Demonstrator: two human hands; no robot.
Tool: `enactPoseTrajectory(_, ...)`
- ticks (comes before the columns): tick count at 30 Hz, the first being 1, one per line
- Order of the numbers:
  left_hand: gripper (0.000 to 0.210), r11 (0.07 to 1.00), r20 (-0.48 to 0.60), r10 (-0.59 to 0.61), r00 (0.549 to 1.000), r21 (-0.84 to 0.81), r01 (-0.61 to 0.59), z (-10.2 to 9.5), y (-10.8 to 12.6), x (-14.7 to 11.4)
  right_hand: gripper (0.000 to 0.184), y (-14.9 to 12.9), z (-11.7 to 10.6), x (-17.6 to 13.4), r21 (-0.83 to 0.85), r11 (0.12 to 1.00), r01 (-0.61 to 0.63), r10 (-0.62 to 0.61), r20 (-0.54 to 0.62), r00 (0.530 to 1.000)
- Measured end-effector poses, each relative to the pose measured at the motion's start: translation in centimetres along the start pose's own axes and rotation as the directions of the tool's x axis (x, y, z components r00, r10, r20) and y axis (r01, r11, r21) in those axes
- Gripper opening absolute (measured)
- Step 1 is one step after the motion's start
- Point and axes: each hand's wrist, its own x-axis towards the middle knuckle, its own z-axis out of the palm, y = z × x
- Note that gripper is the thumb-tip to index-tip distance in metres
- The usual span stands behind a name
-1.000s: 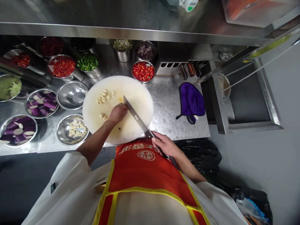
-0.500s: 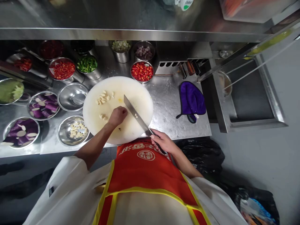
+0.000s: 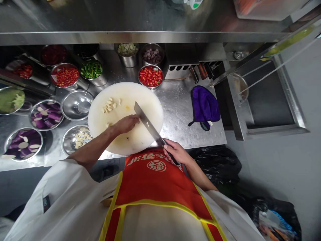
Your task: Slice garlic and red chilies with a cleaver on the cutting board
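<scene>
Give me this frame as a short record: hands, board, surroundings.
Board: white, round; garlic cloves toward its left
Left hand: beside the knife; anything held is unclear
Right hand: gripping the knife, which slants across the board
Left of board: bowl of pale pieces, two bowls of cut eggplant
Right of board: purple cloth on steel counter

Single head-worn cam looks fwd & down over wearer's red apron [image 3: 150,190]. Bench [image 3: 177,107] is close, w/ shelf [image 3: 125,21] up top.
</scene>
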Motion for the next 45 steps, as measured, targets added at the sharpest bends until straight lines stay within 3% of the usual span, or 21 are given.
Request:
enactPoseTrajectory(3, 0.032, 0.990, -0.069, -0.137, 0.988, -0.055, 0.133, 0.6, 0.5, -0.4, 0.078, 0.1, 0.1, -0.1, 0.007, 1.000, -0.008, 0.008, -0.002, 1.000)
enactPoseTrajectory(6, 0.027, 0.961, -0.176, -0.268, 0.947, -0.111, 0.252, 1.6, 1.0, -0.8, 0.076, 0.1, 0.2, -0.2, -0.032, 0.999, -0.006, 0.006, -0.009, 1.000)
enactPoseTrajectory(14, 0.022, 0.885, -0.320, -0.463, 0.827, -0.209, 0.415, 3.6, 2.0, -1.2, 0.061, -0.6, 0.4, -0.9, -0.176, 0.984, 0.031, -0.027, 0.028, 0.999)
enactPoseTrajectory(35, 0.024, 0.956, -0.319, -0.276, 0.907, -0.186, 0.226, 3.5, 1.4, -1.3, 0.062, -1.3, 0.6, -0.8, -0.255, 0.967, -0.030, 0.039, 0.029, 0.999)
enactPoseTrajectory(42, 0.027, 0.965, -0.325, -0.251, 0.912, -0.157, 0.210, 3.9, 0.8, -1.5, 0.064, -0.5, 0.6, 1.2, -0.138, 0.990, -0.009, 0.017, 0.054, 0.998)
enactPoseTrajectory(45, 0.021, 0.954, -0.315, -0.293, 0.903, -0.153, 0.257, 3.8, 1.2, -1.5, 0.064, -0.4, 0.5, 1.2, -0.092, 0.996, 0.002, 0.003, 0.051, 0.999)
